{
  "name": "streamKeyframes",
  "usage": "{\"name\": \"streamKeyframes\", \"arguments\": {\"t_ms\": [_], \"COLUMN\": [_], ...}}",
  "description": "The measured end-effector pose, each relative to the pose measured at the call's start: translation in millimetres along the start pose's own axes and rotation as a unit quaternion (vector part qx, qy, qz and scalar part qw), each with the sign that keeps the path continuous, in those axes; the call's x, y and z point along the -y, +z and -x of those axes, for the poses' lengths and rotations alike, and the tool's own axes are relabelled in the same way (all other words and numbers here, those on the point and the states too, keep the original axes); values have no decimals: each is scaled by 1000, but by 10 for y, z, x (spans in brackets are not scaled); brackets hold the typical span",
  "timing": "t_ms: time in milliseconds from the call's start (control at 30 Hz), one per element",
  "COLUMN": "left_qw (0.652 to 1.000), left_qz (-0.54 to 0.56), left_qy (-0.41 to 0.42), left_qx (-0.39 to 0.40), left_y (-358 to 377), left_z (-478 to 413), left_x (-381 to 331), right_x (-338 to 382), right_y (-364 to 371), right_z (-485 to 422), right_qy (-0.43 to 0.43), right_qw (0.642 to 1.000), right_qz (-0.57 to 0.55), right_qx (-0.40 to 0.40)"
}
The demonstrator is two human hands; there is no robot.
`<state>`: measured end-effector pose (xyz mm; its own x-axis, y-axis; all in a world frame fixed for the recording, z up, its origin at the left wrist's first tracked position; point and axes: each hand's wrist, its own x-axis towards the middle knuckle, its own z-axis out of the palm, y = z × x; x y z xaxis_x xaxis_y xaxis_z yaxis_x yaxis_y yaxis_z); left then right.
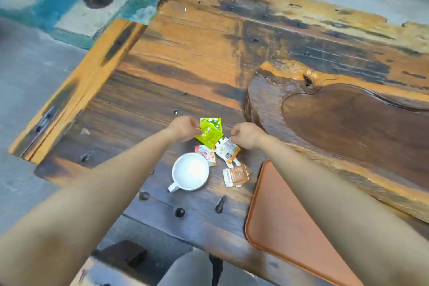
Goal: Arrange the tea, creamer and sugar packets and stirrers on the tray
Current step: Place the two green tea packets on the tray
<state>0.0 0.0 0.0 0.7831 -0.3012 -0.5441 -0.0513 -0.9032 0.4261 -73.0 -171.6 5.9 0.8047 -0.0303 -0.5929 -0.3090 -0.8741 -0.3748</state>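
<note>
From the head camera, your left hand is pinched closed on the corner of a green tea packet, which tilts up off the wooden table. A second green packet lies flat just behind it, at twelve o'clock from the one you hold. Your right hand is curled narrow over the white-and-orange creamer packet; the fingertips are hidden by the knuckles, so I cannot tell whether it grips the packet or only touches it.

The rest of the pile sits at six o'clock from your hands: a red-and-white packet tucked against the rim of the white mug, and brown sugar packets at three o'clock from the mug. The orange tray lies bare at four o'clock from the pile, partly covered by your right forearm. I see no stirrers in this view.

You seem to be at the start, sorting and lifting the first packets. To do it well, lift the tea packet clear of the one beneath so it does not drag along. Keep like with like: carry both green packets together if you can pinch them flat. Sweep toward four o'clock low over the table, passing beyond the mug, not over it, since a knock could scatter the packets leaning on it. Lay each kind in its own row on the tray, edges squared.
</note>
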Motion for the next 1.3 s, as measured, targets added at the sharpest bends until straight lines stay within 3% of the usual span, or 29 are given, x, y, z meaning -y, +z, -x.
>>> {"name": "streamKeyframes", "arguments": {"t_ms": [333, 633, 967, 1100, 1200, 1300], "left_qw": [998, 997, 971, 941, 910, 890], "left_qz": [-34, 21, 226, 338, 415, 455], "left_qy": [-43, -51, -42, -11, -14, -4], "left_qx": [-43, -47, -62, -9, 13, 11], "left_y": [397, 443, 404, 303, 210, 98], "left_z": [-581, -742, -638, -556, -495, -457], "left_x": [149, 253, 325, 332, 314, 280], "right_x": [-47, -117, -81, -93, -93, -153], "right_y": [366, 507, 548, 565, 498, 354], "right_z": [-696, -976, -995, -965, -891, -707], "right_qy": [1, -30, -19, -14, -22, -26], "right_qw": [989, 971, 960, 933, 883, 844], "right_qz": [-85, -146, -178, -276, -410, -475], "right_qx": [-120, -188, -217, -231, -229, -246]}}
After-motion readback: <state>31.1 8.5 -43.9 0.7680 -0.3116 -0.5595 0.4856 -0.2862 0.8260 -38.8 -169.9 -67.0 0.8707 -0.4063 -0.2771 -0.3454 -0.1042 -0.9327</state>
